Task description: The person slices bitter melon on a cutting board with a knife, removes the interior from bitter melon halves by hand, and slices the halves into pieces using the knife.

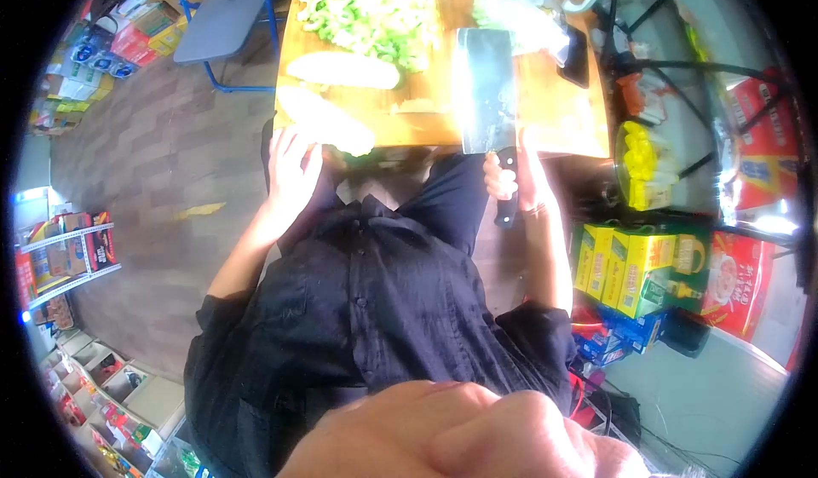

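Well, the right hand [515,175] is wrapped tight round a cleaver [486,90].
The left hand [294,167], loosely open, is at a pale vegetable [328,122] on the table [554,116] (the red bag's [737,282] lettering is too blurred).

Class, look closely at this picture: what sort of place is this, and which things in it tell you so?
Probably a small shop or its storeroom: a shelf unit holds packaged goods, and yellow boxes are stacked at the right. The chopped green vegetables show food preparation there too.
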Available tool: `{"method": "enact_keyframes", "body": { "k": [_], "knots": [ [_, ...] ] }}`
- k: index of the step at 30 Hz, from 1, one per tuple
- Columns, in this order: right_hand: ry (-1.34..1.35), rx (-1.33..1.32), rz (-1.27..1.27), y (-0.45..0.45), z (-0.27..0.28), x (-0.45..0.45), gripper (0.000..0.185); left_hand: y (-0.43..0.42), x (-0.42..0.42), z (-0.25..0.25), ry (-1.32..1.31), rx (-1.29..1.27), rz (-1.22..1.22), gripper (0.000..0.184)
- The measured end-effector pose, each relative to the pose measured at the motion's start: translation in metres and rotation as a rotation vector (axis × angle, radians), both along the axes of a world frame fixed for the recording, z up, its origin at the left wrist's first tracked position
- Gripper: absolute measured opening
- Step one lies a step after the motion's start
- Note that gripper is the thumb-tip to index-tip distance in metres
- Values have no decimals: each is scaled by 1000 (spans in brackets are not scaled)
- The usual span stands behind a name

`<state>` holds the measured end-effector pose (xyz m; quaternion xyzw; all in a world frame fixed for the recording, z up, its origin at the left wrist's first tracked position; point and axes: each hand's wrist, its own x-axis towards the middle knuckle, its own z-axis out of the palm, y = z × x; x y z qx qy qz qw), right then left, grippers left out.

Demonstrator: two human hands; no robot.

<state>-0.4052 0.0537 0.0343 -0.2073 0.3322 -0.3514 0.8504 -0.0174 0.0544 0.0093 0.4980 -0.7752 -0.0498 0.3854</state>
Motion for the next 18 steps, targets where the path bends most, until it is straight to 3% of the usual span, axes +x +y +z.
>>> {"method": "enact_keyframes", "body": {
  "k": [1,3,4,6,7,11,15,18],
  "knots": [
    [-26,10,0,3,-5,1,64,-1,-5,1,-4,3,1,15],
    [-9,61,-18,11,-12,4,56,-3,-20,6,294,308,-84,17],
    [-58,70,-39,17,-16,7,47,3,-38,26,586,672,-6,15],
    [-97,-15,-12,24,-20,16,39,-11,-55,14,889,736,-268,28],
    [-114,-54,9,27,-25,19,37,-22,-63,18,731,788,-326,30],
    [-307,-14,76,37,-41,33,39,-35,-103,30,1079,1160,-596,40],
    [-397,32,102,47,-45,39,35,-32,-115,38,1144,1260,-652,43],
    [-510,33,142,53,-47,40,32,-31,-117,31,1012,1231,-581,52]
  ]
}}
